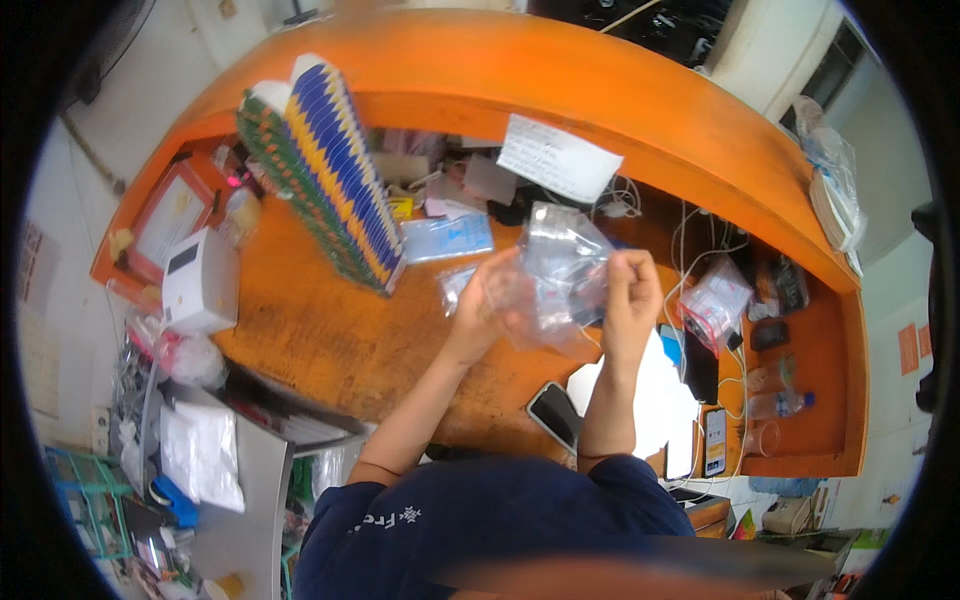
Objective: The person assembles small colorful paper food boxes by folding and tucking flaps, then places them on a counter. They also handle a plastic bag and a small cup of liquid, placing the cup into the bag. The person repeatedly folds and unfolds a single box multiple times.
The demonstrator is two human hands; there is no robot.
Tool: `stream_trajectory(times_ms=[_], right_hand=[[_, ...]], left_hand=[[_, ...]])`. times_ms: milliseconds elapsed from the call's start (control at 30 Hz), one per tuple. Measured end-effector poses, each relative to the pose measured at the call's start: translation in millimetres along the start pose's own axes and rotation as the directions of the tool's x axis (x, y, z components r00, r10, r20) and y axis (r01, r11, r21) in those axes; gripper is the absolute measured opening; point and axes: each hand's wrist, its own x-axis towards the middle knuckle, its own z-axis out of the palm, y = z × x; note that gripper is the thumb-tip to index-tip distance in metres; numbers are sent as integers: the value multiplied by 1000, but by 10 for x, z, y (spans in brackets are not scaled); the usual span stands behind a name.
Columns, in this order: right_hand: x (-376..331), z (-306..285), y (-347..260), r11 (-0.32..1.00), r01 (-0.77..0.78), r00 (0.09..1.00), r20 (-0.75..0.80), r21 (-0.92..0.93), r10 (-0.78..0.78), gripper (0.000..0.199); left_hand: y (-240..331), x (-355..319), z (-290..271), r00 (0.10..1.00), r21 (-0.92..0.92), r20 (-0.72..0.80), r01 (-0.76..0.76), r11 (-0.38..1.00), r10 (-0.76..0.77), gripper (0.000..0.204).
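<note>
Above the desk, a transparent plastic bag (pixel 556 265) is stretched between my two hands. My right hand (pixel 632 295) pinches its right edge between thumb and bent fingers. At its left side my left hand (pixel 485 305) grips the bag, with its fingers partly hidden behind the crinkled film. Whether anything lies inside the bag cannot be made out through the glare. Just beyond my left hand is a flat light-blue packet (pixel 448 238), with a small transparent packet (pixel 455 287) partly covered by that hand.
Tall stacked patterned cartons (pixel 325 175) stand left on the orange desk (pixel 300 345), beside a white boxy device (pixel 201 281). White sheets (pixel 645 405), a phone (pixel 556 415) and another phone (pixel 714 441) lie near my right forearm. Cables (pixel 685 240) trail at the right. A handwritten paper (pixel 558 160) hangs from the raised ledge.
</note>
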Motion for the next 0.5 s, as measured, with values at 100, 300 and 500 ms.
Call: stream_trajectory(times_ms=[100,300,500], right_hand=[[-202,215,254,996,-59,997,58,67,56,8],[-947,319,946,939,-335,899,271,-75,343,11],[-1247,-261,1806,157,87,941,133,-984,312,51]], left_hand=[[197,-409,-121,939,101,-316,172,980,-132,42],[278,-1410,-560,743,-186,-551,334,924,-379,23],[275,-2647,-858,461,-170,-813,398,901,-357,18]])
